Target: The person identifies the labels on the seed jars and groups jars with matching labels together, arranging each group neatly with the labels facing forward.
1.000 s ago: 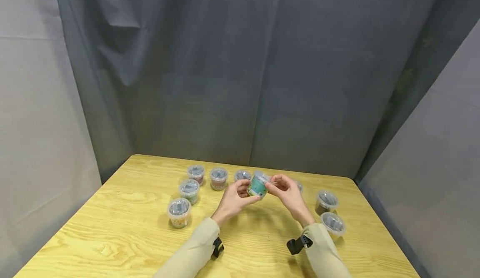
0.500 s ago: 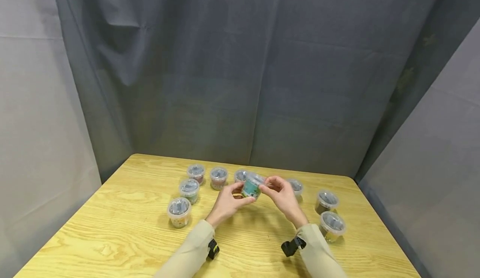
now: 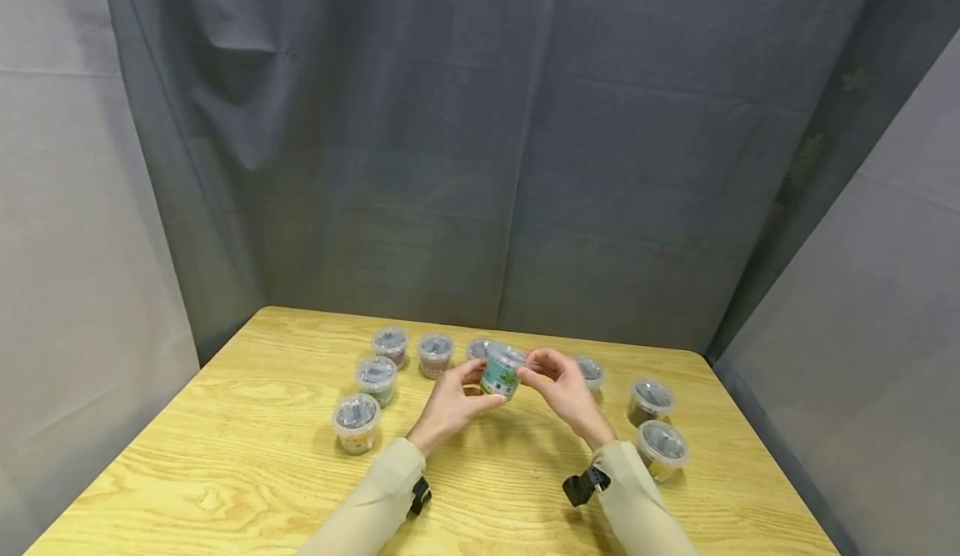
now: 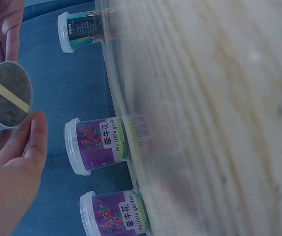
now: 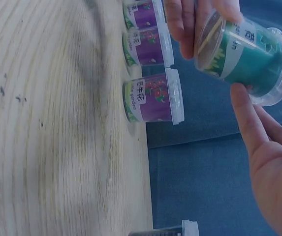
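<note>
A small plastic tub (image 3: 498,373) with a teal label and a clear lid is held up above the table, slightly tilted. My left hand (image 3: 452,406) grips its left side and lower part, thumb in front. My right hand (image 3: 564,391) pinches it near the lid from the right. In the left wrist view the tub's underside (image 4: 9,93) shows dark, crossed by a pale yellow strip. The right wrist view shows the teal label (image 5: 251,61) with a white band of lettering; the fingers of both hands surround the tub there.
Several similar lidded tubs stand in an arc on the wooden table (image 3: 225,456). Purple-labelled ones, such as this tub (image 3: 435,356), are at the back. A yellowish tub (image 3: 356,424) stands front left, another (image 3: 662,449) front right. A dark curtain (image 3: 450,164) hangs behind.
Both hands have shifted a little left with the tub, then nearly stopped. The tub has turned, so a different part of its label faces me. A tub behind my right hand now shows more.
</note>
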The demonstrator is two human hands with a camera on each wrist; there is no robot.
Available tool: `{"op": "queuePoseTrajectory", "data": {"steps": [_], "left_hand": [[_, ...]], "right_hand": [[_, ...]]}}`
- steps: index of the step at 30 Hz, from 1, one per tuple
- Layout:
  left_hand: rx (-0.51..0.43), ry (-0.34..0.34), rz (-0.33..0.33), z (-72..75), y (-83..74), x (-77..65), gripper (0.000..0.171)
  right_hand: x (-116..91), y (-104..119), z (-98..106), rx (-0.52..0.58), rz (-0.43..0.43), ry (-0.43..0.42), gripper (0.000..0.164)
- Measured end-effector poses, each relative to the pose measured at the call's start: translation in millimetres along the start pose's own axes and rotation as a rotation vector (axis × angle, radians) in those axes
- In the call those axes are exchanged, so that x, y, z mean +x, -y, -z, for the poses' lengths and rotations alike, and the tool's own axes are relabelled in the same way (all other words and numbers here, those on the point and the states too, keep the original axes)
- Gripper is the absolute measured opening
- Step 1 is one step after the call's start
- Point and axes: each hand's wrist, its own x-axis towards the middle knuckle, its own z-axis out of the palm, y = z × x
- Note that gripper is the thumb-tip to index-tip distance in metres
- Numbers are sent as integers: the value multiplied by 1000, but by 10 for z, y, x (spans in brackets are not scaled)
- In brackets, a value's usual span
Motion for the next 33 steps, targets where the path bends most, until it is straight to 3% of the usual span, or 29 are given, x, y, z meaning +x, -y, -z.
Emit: {"op": "queuePoseTrajectory", "data": {"steps": [8, 15, 21, 26, 33], "left_hand": [[103, 23, 10, 56, 7, -37, 67], [226, -21, 36, 117, -25, -109, 66], [264, -89, 12, 145, -36, -162, 56], [294, -88, -35, 162, -33, -201, 52], [333, -114, -9, 167, -73, -253, 32]], "right_hand": [[-4, -1, -38, -9, 47, 51, 22], [24, -22, -106, -76, 76, 102, 16], [51, -39, -159, -113, 133, 119, 13], [70, -113, -222, -131, 152, 142, 13], [44, -83, -338, -156, 160, 154, 14]]}}
